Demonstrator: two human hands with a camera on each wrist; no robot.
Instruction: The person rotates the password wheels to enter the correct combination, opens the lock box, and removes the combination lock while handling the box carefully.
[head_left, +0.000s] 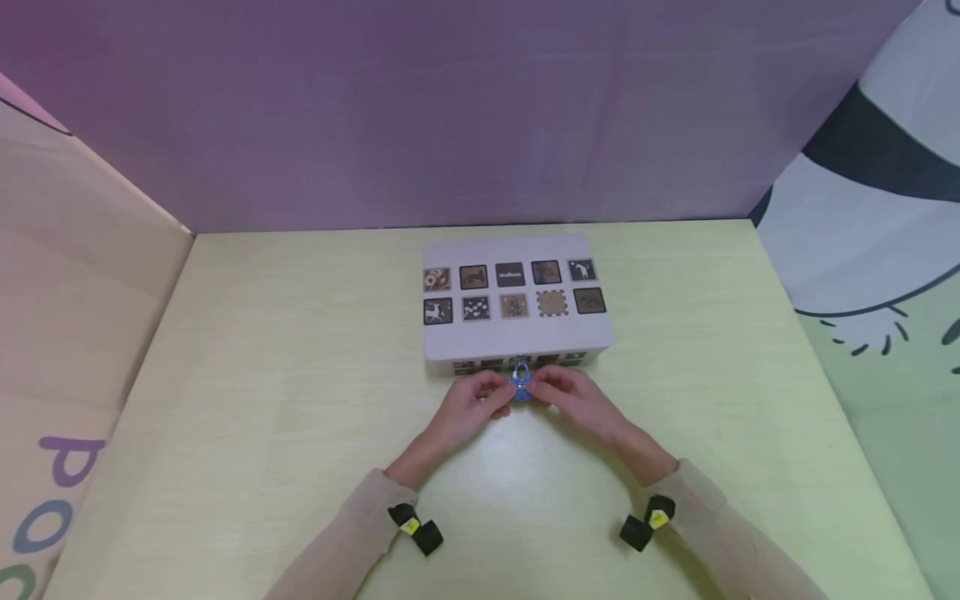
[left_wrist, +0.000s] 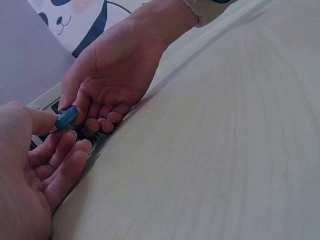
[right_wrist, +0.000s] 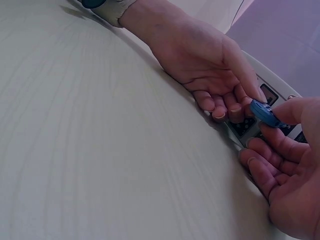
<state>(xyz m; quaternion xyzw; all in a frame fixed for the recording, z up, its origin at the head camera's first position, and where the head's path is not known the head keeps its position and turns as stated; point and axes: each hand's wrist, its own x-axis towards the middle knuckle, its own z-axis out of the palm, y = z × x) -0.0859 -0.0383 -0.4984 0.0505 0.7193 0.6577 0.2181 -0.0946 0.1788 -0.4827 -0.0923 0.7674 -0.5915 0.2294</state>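
Stretching out under and around the fingers, a pale wood-grained table [head_left: 262, 375] is the largest thing we see. Past the fingertips, at its far edge, we find a purple backdrop [head_left: 450, 125]. Well off to the right of the fingers stands a panel with a panda print [head_left: 900, 150], and well off to the left a pinkish panel with coloured letters [head_left: 60, 333].

Just beyond the fingertips we see a white box [head_left: 517, 333], its lid down and its front face towards the hands. Behind the fingers, nearer the person, two beige sleeves, one left [head_left: 352, 525] and one right [head_left: 720, 533], slant inward along the table.

Next in size we come to the hands. The left hand [head_left: 461, 410] pinches one side of a small blue padlock between thumb and forefinger; the right hand [head_left: 582, 406] pinches the opposite side likewise. We see the remaining fingers of both curled loosely below it. Back from the fingers, at each wrist, we note black cubes, left [head_left: 428, 537] and right [head_left: 636, 533].

The blue padlock [head_left: 521, 387] sits between the two sets of fingertips, right before the box's front. Its shackle [head_left: 527, 367] points away from the fingers towards the box; we cannot tell whether it is fastened there.
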